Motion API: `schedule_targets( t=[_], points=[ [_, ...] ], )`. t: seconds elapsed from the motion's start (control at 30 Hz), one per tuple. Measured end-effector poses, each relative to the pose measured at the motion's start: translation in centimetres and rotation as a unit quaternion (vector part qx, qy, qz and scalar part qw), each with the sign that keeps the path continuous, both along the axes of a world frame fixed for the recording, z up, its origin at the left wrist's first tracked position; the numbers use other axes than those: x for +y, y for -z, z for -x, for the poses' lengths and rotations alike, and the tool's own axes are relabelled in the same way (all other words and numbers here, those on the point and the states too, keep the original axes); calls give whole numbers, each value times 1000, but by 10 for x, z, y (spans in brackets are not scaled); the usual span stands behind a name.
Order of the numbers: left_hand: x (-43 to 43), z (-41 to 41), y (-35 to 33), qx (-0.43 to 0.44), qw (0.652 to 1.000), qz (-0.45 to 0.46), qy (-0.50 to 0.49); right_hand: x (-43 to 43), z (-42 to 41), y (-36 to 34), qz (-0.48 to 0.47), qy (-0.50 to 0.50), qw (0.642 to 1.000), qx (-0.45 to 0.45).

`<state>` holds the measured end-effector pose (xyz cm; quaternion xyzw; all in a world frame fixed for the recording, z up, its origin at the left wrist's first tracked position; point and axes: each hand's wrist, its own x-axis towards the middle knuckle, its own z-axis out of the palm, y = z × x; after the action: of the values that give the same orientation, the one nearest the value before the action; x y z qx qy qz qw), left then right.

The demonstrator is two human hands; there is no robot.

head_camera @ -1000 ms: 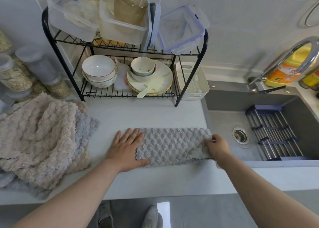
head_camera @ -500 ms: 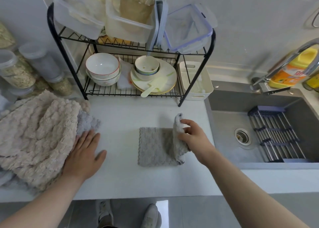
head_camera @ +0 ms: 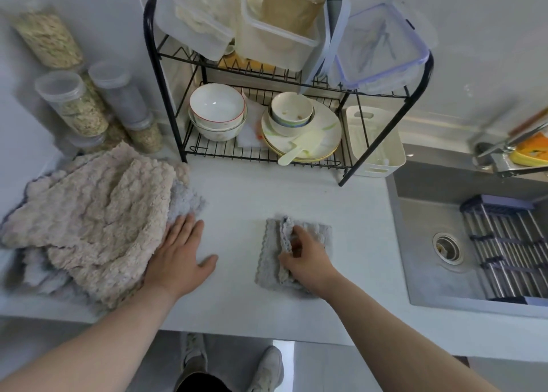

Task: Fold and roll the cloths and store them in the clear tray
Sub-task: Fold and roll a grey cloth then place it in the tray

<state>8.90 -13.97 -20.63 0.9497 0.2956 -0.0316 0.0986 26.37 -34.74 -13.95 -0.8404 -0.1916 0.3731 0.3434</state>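
Right hand (head_camera: pixel 302 255) curls down on the grey cloth (head_camera: pixel 268 255), fingers and thumb pinching a raised fold along its middle. The rest of the cloth lies flat on the counter (head_camera: pixel 243 202) under the palm, forearm reaching in from lower right. Left hand (head_camera: pixel 178 255) lies flat, fingers straight, fingertips touching the pile (head_camera: pixel 89 219). The tray (head_camera: pixel 376 145) stands well behind, beside the rack (head_camera: pixel 166 95).

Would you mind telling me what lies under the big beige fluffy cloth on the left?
A grey fluffy cloth pokes out beneath the big beige fluffy cloth; how many more lie underneath is covered.
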Motion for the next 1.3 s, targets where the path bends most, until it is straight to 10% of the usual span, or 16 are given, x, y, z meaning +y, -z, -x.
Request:
schedule_targets(
  t=[0.3,0.53,0.7,0.97,1.17,1.3],
  points=[
    [1,0,0,1,1000,7,1,16,13,2,7,-80,995,-55],
    [1,-1,1,0,1000,11,1,11,14,15,-79,28,986,146],
    [1,0,1,7,1000,9,0,-6,6,16,53,-53,940,-334],
    [1,0,1,19,1000,6,2,17,30,50,222,-158,917,-292],
    [1,0,2,23,1000,14,2,11,26,44,171,-170,926,-292],
    [2,0,2,32,999,15,0,-11,24,31,74,57,950,-298]
  ],
)
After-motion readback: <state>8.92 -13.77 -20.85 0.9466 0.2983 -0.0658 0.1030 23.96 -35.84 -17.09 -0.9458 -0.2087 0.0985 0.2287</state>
